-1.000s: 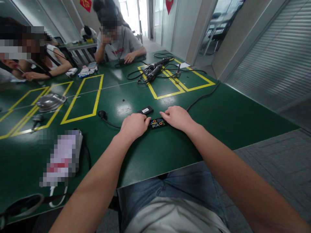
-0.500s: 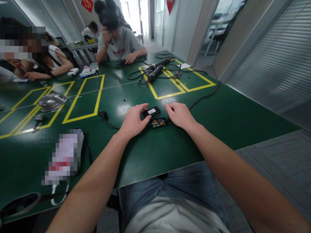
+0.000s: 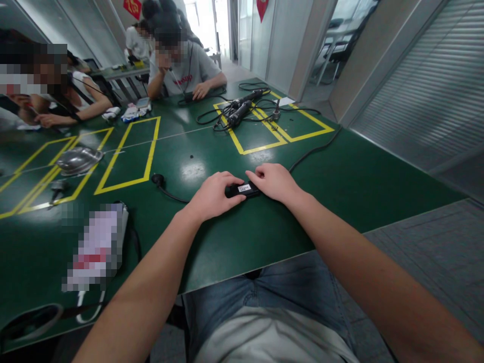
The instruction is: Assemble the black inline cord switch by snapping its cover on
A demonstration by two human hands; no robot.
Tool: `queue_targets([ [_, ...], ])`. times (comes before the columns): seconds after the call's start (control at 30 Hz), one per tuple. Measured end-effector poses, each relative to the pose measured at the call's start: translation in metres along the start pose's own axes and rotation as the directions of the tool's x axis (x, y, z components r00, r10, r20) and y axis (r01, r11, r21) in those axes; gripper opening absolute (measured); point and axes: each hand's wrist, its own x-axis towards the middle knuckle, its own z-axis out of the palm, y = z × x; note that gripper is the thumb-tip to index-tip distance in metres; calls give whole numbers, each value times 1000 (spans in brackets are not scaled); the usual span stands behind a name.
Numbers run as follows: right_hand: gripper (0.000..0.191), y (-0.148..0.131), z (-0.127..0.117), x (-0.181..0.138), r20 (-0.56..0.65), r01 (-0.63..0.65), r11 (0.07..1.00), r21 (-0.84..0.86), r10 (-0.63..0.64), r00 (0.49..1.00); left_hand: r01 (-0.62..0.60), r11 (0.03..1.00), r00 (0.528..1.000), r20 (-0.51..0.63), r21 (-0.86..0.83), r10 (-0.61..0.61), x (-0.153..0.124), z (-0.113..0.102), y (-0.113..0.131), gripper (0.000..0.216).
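A small black device cover with a white label [image 3: 242, 189] lies on the green table [image 3: 264, 227] in front of me, set over the circuit board, which is now hidden beneath it. My left hand [image 3: 214, 195] grips its left end with curled fingers. My right hand [image 3: 274, 182] presses on its right end, fingers bent over it. Both hands meet at the device.
A black cable with a round plug [image 3: 158, 179] runs left of my hands. Black tools and tangled cords [image 3: 242, 108] lie in a yellow-taped box farther back. A metal dish [image 3: 77, 159] sits at left. Two people sit across the table. The table edge is near my lap.
My left hand picked up the labelled black cover from behind the circuit board and set it on top of the board. My right hand closed in on its right end.
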Motion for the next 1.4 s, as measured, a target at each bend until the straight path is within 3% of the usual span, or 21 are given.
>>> queue_targets([
  [0.37,53,-2,1,1,19,13,1000,-11,-12,1000,29,997,999,13,70,-30,2,1,7,35],
  [0.63,57,1,2,0,-5,2,1000,-11,-2,1000,150,960,984,-63,-237,-169,2,6,2,29],
  [0.7,57,1,0,0,-5,-5,1000,-14,5,1000,176,953,971,-116,-248,-210,3,6,1,26],
  [0.83,56,2,-4,-1,6,-4,999,-34,4,1000,285,958,933,-222,-30,-284,4,4,-5,15],
  [1.07,56,6,-4,-1,35,6,995,-96,-3,999,319,931,938,-198,180,-283,3,-2,-4,5],
  [1.23,56,4,-3,0,54,27,990,-140,-20,998,344,861,937,-84,374,-338,3,-7,8,44],
  [1.4,56,-2,-3,-2,54,14,984,-175,-5,999,316,848,930,36,425,-365,3,-3,10,56],
])
